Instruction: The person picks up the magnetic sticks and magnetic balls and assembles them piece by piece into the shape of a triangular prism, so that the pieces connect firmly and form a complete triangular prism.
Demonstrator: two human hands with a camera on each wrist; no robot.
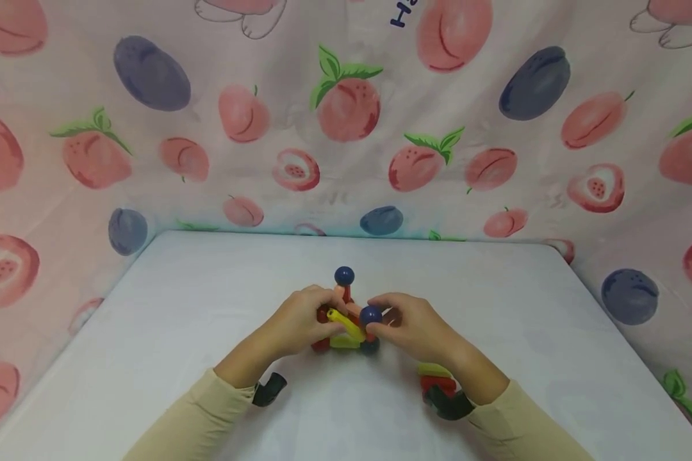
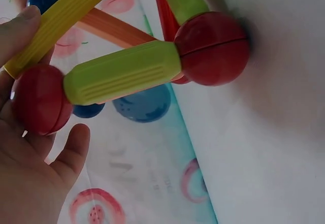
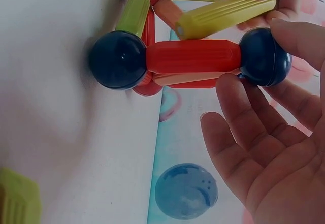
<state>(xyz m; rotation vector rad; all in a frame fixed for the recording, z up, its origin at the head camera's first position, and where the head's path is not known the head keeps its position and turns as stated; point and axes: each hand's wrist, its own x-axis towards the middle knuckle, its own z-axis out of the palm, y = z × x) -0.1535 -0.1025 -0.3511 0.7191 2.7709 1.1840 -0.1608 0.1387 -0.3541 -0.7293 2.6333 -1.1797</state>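
A frame of ribbed rods and balls stands on the table. My left hand [image 1: 300, 323] pinches a yellow rod [image 3: 223, 16] between thumb and fingers, slanting across the frame's open top. One end of that rod lies close to an upper red ball [image 2: 40, 99]; a lime rod [image 2: 124, 74] runs from this ball down to a lower red ball [image 2: 213, 49]. My right hand [image 1: 418, 326] grips an upper blue ball [image 3: 264, 56], thumb on top and fingers beneath. Below it, a red rod [image 3: 193, 56] leads to a lower dark blue ball [image 3: 117, 60]. Another blue ball [image 1: 344, 276] tops the far corner.
By the right wrist lie loose pieces, a red one [image 1: 438, 384] and a lime one [image 1: 434, 369], partly hidden. Dark curved parts [image 1: 270, 389] sit at both cuffs. A fruit-print cloth [image 1: 346, 173] rises behind the white table [image 1: 207, 269].
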